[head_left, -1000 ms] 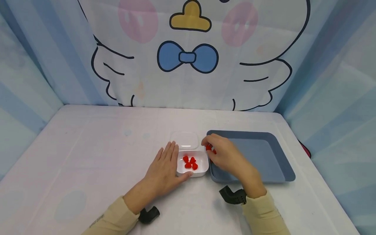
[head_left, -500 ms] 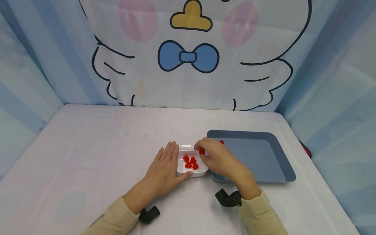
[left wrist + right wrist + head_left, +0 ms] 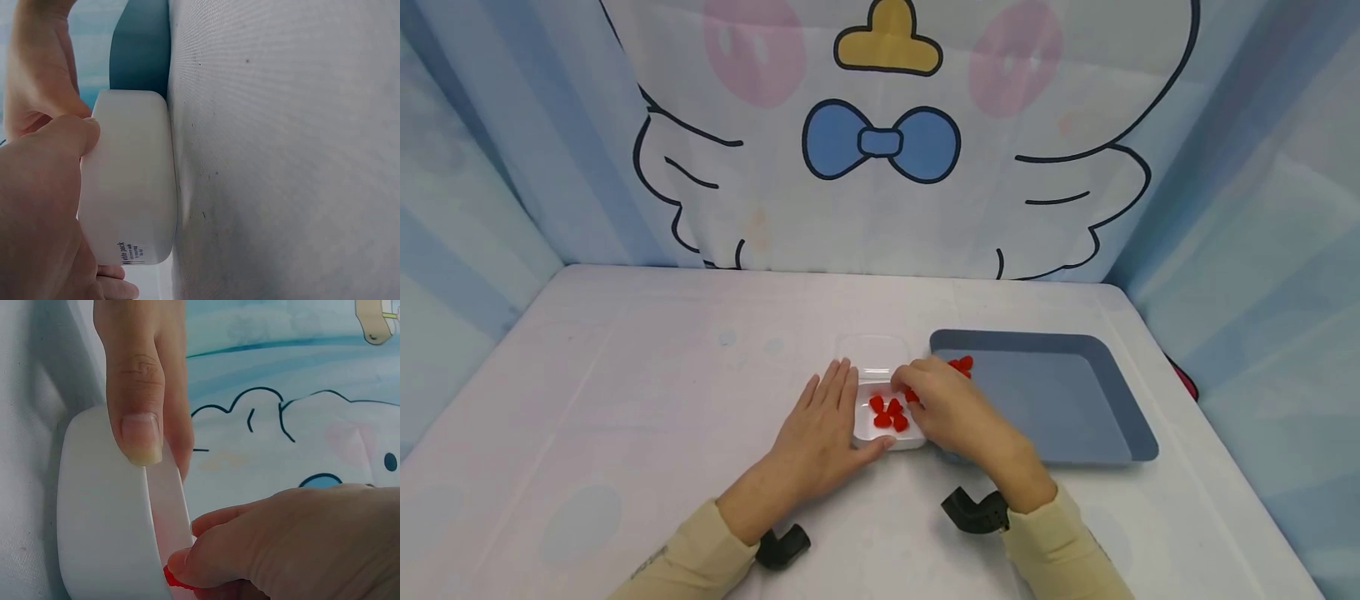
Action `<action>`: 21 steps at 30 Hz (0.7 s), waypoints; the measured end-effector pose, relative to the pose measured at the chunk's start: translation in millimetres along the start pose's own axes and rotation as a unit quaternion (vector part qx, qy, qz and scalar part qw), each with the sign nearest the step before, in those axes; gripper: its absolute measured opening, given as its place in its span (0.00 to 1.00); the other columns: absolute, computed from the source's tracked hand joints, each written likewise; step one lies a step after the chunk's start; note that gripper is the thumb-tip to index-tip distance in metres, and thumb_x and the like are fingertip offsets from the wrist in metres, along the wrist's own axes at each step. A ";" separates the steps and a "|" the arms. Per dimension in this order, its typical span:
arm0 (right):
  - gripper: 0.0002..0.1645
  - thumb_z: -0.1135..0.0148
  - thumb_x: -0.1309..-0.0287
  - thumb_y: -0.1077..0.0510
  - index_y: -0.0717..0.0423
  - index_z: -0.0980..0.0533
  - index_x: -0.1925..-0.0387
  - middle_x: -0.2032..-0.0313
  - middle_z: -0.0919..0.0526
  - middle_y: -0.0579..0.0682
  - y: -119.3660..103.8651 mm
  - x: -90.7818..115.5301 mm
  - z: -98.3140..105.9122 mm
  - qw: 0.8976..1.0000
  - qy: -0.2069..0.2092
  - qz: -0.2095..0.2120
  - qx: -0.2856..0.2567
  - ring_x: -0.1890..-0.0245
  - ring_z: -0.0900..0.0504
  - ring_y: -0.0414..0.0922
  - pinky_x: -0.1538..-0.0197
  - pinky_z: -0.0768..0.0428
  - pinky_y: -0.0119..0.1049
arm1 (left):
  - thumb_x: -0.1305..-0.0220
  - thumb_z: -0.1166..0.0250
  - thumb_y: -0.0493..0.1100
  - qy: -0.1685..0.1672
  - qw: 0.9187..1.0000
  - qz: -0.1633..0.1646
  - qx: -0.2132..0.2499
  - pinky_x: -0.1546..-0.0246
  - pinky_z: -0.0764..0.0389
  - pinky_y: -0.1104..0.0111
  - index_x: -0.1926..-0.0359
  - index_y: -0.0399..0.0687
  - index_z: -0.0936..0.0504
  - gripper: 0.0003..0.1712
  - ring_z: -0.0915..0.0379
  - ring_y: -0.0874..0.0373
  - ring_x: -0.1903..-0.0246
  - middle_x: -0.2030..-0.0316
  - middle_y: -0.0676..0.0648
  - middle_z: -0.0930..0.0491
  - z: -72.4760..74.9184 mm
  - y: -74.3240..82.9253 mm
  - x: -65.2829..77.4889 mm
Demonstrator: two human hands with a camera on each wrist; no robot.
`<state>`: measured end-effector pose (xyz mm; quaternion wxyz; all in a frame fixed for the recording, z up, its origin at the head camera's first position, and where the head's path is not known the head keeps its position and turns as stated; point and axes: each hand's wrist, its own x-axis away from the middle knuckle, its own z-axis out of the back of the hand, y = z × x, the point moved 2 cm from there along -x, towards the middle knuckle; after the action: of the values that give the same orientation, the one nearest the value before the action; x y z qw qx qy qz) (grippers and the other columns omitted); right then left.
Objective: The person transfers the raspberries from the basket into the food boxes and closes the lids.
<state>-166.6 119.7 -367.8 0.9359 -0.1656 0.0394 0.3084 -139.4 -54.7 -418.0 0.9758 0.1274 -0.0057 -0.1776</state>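
Now pinches a red piece [image 3: 912, 396] between the thumb and fingers of the right hand [image 3: 958, 412], slightly right of and below the centre of the head view, over the right part of a white box [image 3: 910, 443]. Keeps the left hand [image 3: 820, 421] in the same place as in both earlier frames, left of the box, with fingers straight along its left side and the thumb on its lower rim. Holds the two hands apart. Brings the right fingertips farther left than a second ago, from the left edge of the grey-blue tray [image 3: 1052, 408] to the box, and slightly lower in the frame than half a second ago. Shows four red pieces [image 3: 882, 421] grouped mid-box, just as before. Reveals more loose pieces [image 3: 966, 362] at the upper left of the tray than half a second ago, with only one in sight then. Has a clear lid [image 3: 872, 354] just above the box, unmoved. In the right wrist view, shows the held piece near the bottom edge, left of centre, caught between fingertips [image 3: 181, 559] at the box opening. Leaves unclear any contact with the box floor. In the left wrist view, shows small dark print [image 3: 132, 252] low on the box wall.
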 end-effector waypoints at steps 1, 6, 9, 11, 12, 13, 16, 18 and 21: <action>0.15 0.30 0.48 0.68 0.55 0.19 0.58 0.62 0.15 0.49 -0.7 -0.3 -0.1 1.000 -0.001 -0.001 0.003 0.59 0.22 0.45 0.52 0.17 0.38 | 0.38 0.45 0.73 0.001 1.000 0.000 0.000 0.23 0.52 0.48 0.24 0.35 0.49 0.58 0.57 0.43 0.22 0.23 0.37 0.49 0.1 0.0 -0.1; 0.15 0.30 0.48 0.67 0.54 0.19 0.57 0.62 0.15 0.48 -2.1 -1.0 -0.6 1.000 -0.008 -0.007 0.018 0.60 0.23 0.45 0.54 0.18 0.38 | 0.38 0.46 0.73 0.000 1.000 0.003 0.002 0.23 0.52 0.48 0.24 0.35 0.49 0.58 0.57 0.43 0.22 0.23 0.37 0.50 0.9 -0.1 -0.4; 0.15 0.31 0.48 0.68 0.54 0.19 0.58 0.62 0.15 0.48 -1.2 -0.7 -1.0 1.000 -0.009 -0.001 0.018 0.60 0.23 0.44 0.55 0.18 0.37 | 0.38 0.46 0.74 -0.001 1.000 0.003 0.002 0.23 0.52 0.48 0.24 0.35 0.49 0.59 0.57 0.43 0.22 0.23 0.37 0.50 1.2 0.2 -0.3; 0.14 0.32 0.48 0.68 0.54 0.19 0.58 0.62 0.15 0.47 0.0 -0.9 -0.2 1.000 -0.006 0.006 0.017 0.60 0.22 0.44 0.54 0.18 0.37 | 0.38 0.46 0.74 0.002 1.000 0.003 0.002 0.23 0.52 0.48 0.24 0.35 0.49 0.59 0.57 0.42 0.22 0.23 0.36 0.49 1.4 0.2 -0.2; 0.14 0.32 0.48 0.69 0.54 0.19 0.59 0.63 0.15 0.48 0.7 -1.1 0.8 1.000 -0.001 0.010 0.015 0.60 0.21 0.44 0.54 0.17 0.37 | 0.38 0.46 0.74 0.004 1.000 0.002 0.001 0.23 0.52 0.48 0.24 0.35 0.49 0.59 0.57 0.42 0.22 0.23 0.36 0.49 1.5 0.3 -0.2; 0.14 0.33 0.47 0.69 0.55 0.19 0.59 0.62 0.15 0.48 2.0 -1.2 1.8 1.000 0.001 0.012 0.012 0.60 0.21 0.44 0.54 0.17 0.38 | 0.38 0.46 0.74 0.005 1.000 0.001 0.000 0.23 0.51 0.48 0.24 0.34 0.49 0.59 0.57 0.42 0.22 0.23 0.36 0.49 1.5 0.2 -0.3; 0.14 0.33 0.47 0.69 0.56 0.19 0.58 0.62 0.15 0.49 6.2 -0.9 7.7 1.000 0.009 -0.001 -0.011 0.60 0.21 0.45 0.54 0.17 0.38 | 0.38 0.46 0.74 0.006 1.000 0.002 -0.002 0.24 0.51 0.48 0.24 0.34 0.48 0.59 0.56 0.42 0.22 0.24 0.36 0.48 1.0 0.2 -0.6; 0.13 0.33 0.46 0.70 0.57 0.19 0.58 0.61 0.15 0.50 10.3 -0.3 11.8 0.999 0.018 -0.013 -0.029 0.61 0.21 0.45 0.56 0.17 0.39 | 0.38 0.46 0.75 0.004 1.000 0.003 -0.003 0.24 0.50 0.48 0.24 0.34 0.49 0.59 0.56 0.42 0.22 0.24 0.36 0.48 0.6 0.4 -0.8; 0.13 0.34 0.45 0.69 0.58 0.19 0.57 0.60 0.16 0.51 17.9 0.8 16.8 0.998 0.029 -0.039 -0.049 0.61 0.22 0.46 0.56 0.16 0.39 | 0.38 0.46 0.75 0.004 1.000 0.003 -0.002 0.23 0.50 0.48 0.24 0.34 0.49 0.59 0.56 0.43 0.22 0.24 0.36 0.48 0.3 0.6 -0.8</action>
<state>-177.0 139.3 -357.2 0.9363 -0.2220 0.0450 0.2683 -140.0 -54.0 -417.5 0.9766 0.1266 -0.0014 -0.1739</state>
